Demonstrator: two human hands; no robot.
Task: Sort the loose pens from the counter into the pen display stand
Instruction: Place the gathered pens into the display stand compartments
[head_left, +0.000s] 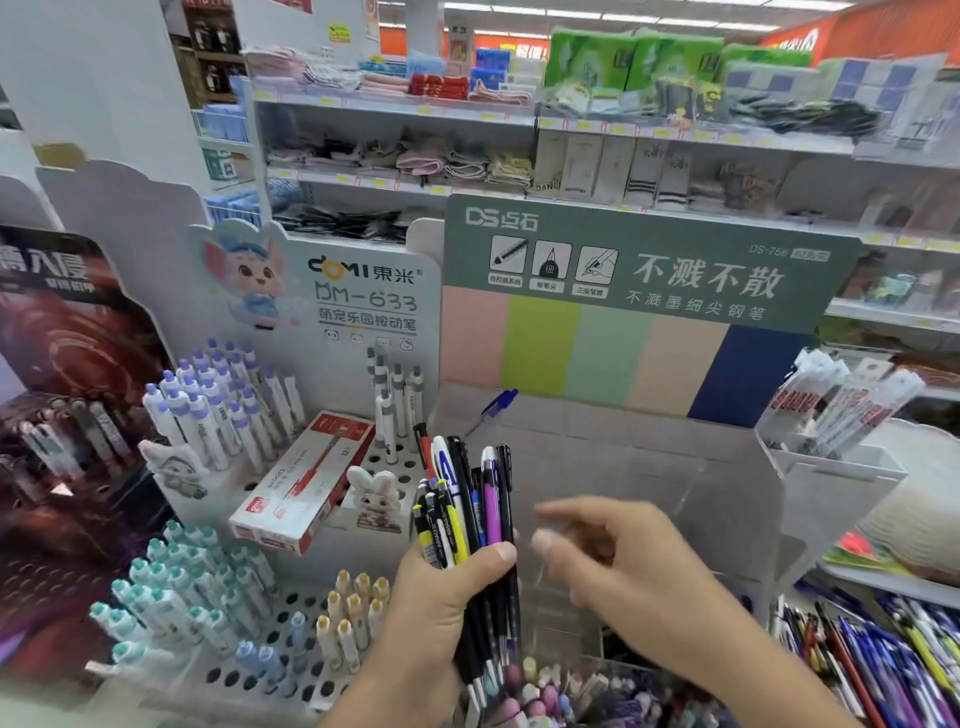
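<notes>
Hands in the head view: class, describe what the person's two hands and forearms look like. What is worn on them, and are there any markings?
Both the left hand and the right hand are bare: no gloves, rings, watch or bracelet show. The forearms are bare too, with no sleeve down to the frame's edge. Fingernails are short and unpainted. No marks are visible, though the right hand is motion-blurred.

Held pens (470, 514): black, yellow, purple, blue, red | backboard (613, 358): grey-green header over pink, lime, mint, peach, navy stripes | stand pens (218, 410): white, lilac caps | lower pens (171, 587): teal caps | box (301, 483): white, red
</notes>
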